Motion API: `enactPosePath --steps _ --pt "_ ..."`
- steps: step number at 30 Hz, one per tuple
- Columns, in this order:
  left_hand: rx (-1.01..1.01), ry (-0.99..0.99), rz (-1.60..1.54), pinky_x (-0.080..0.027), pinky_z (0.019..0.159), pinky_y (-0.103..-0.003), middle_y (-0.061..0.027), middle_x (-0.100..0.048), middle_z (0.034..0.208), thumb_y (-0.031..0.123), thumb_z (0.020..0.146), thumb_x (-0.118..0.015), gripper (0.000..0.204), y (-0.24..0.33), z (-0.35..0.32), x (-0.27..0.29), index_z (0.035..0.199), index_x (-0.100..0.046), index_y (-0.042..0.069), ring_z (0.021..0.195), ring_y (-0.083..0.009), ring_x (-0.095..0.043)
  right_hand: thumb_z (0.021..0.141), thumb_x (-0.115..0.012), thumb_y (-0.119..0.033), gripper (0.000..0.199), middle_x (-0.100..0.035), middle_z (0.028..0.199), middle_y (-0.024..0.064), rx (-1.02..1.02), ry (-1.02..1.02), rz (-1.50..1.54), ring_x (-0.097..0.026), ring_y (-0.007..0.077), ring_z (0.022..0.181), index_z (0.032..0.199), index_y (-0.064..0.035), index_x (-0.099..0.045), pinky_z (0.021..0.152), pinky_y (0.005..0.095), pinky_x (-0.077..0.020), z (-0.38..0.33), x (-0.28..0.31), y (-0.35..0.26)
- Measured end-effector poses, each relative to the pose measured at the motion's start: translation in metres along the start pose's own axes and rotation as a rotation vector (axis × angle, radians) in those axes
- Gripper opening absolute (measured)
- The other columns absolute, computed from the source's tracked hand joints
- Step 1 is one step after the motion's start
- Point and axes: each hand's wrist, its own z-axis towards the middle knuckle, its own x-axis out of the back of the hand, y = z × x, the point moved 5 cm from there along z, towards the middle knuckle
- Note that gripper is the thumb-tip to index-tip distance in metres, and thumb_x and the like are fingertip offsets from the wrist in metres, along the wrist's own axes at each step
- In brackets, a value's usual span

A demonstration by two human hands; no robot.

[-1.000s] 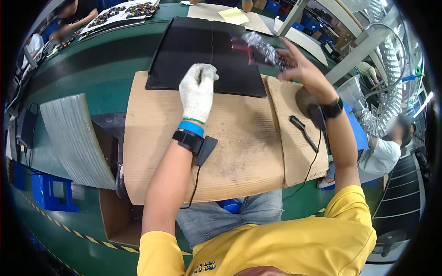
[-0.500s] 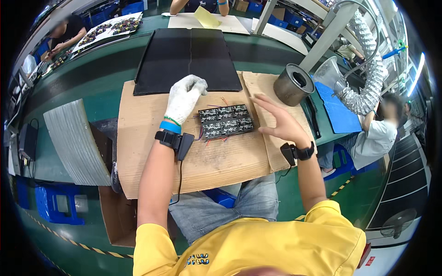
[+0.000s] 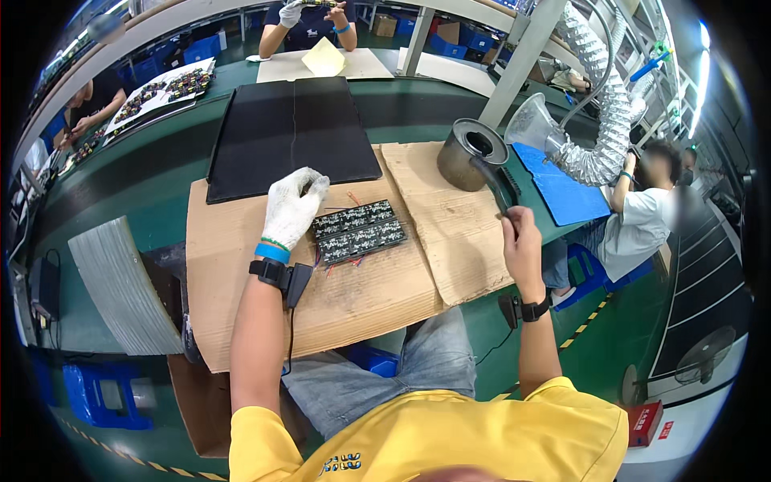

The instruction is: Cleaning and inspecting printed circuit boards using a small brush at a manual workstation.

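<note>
Gloved left hand (image 3: 293, 207) resting curled and holding nothing, fingertips just touching the near-left corner of the dark circuit board (image 3: 358, 231) lying flat on the cardboard sheet (image 3: 241, 289); bare right hand (image 3: 520, 241) closing around the black handle of a brush-like tool (image 3: 491, 181) off to the right. Judging the board light, stiff and fragile, best pinched by its bare edges, avoiding components and trailing red wires. Standing beyond the tool: round metal can (image 3: 470, 153), funnel and ribbed extraction hose (image 3: 598, 120); black mats (image 3: 291, 132) lying beyond the board, crowding nothing.
</note>
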Motion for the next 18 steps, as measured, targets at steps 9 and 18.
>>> enactPosePath --steps 9,18 --pt "-0.003 0.016 -0.064 -0.051 0.072 -0.029 -0.0037 -0.069 0.079 0.014 0.1 -0.067 0.018 -0.007 0.002 -0.004 0.093 -0.071 -0.002 0.076 -0.0091 -0.062 0.11 -0.054 -0.014 0.023 -0.069 0.096 0.0243 0.032 0.077 -0.122 -0.071 0.0331 0.092 0.119 0.0041 -0.065 0.084 0.0409 -0.0547 0.117 0.0 0.073" --pt "-0.037 0.044 -0.053 -0.051 0.068 -0.032 -0.0094 -0.07 0.074 0.02 0.1 -0.069 0.024 -0.007 0.002 -0.004 0.093 -0.072 -0.002 0.07 -0.014 -0.064 0.093 -0.058 0.001 0.015 -0.067 0.097 0.0329 0.154 -0.038 -0.58 -0.068 0.0497 0.091 0.1 0.0076 -0.07 0.082 0.0537 -0.0583 0.139 -0.029 0.035"
